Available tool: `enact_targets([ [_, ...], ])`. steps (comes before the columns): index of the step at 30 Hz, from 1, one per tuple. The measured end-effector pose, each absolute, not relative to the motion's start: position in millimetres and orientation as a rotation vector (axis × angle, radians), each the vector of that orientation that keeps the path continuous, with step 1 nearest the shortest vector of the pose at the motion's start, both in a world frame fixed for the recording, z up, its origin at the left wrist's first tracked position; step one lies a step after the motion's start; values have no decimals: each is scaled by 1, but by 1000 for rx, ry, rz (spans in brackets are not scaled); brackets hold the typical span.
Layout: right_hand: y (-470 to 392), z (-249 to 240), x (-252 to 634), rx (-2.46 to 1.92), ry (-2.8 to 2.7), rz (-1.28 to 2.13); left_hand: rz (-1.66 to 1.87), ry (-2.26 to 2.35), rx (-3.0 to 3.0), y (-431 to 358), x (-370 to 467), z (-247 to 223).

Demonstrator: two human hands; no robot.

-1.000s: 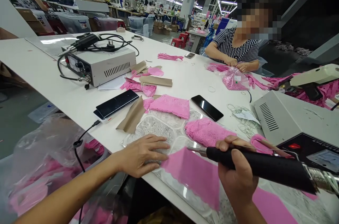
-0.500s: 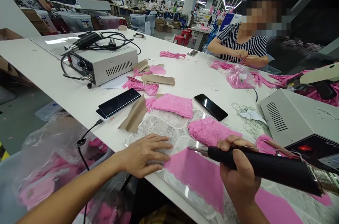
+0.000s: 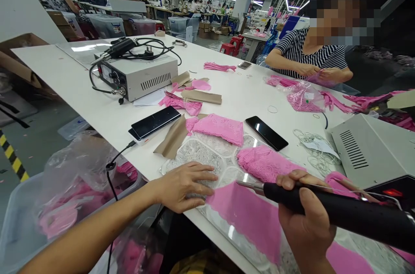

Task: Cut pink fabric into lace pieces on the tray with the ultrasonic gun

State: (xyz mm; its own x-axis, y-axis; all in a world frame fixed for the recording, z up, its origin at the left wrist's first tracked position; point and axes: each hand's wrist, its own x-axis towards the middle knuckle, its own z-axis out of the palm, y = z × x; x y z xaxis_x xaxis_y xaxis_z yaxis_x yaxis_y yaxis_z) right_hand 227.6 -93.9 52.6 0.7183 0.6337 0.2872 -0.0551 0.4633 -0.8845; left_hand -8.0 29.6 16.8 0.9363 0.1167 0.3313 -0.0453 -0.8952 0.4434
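My right hand (image 3: 306,218) is wrapped round a black ultrasonic cutter (image 3: 343,213) with a slim metal tip. The tip points left and meets the upper edge of a flat pink lace-edged fabric piece (image 3: 248,218). My left hand (image 3: 186,185) lies flat, fingers stretched out, its fingertips at the left corner of that piece. Under both is a clear patterned mat (image 3: 197,155) at the table's near edge. Just beyond the tip lies a folded pink lace bundle (image 3: 264,161), and another pink stack (image 3: 220,128) sits farther back.
A grey generator box (image 3: 372,146) stands at right; a second box (image 3: 149,79) with a coiled cable is at back left. Phones (image 3: 266,132), brown card strips (image 3: 171,138) and rubber bands (image 3: 314,146) lie around. Across the table (image 3: 227,92), a person in stripes (image 3: 308,51) handles pink pieces.
The view has turned slightly left, so everything sits farther right. The cutter's rear end has left the frame. Both hands keep nearly the same place on the fabric.
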Motion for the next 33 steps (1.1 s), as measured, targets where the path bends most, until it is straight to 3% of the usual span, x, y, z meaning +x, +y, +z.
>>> enact_targets([
  [33,-94,54,195,-961,-876,564,537,38,2598,29,-8,12],
])
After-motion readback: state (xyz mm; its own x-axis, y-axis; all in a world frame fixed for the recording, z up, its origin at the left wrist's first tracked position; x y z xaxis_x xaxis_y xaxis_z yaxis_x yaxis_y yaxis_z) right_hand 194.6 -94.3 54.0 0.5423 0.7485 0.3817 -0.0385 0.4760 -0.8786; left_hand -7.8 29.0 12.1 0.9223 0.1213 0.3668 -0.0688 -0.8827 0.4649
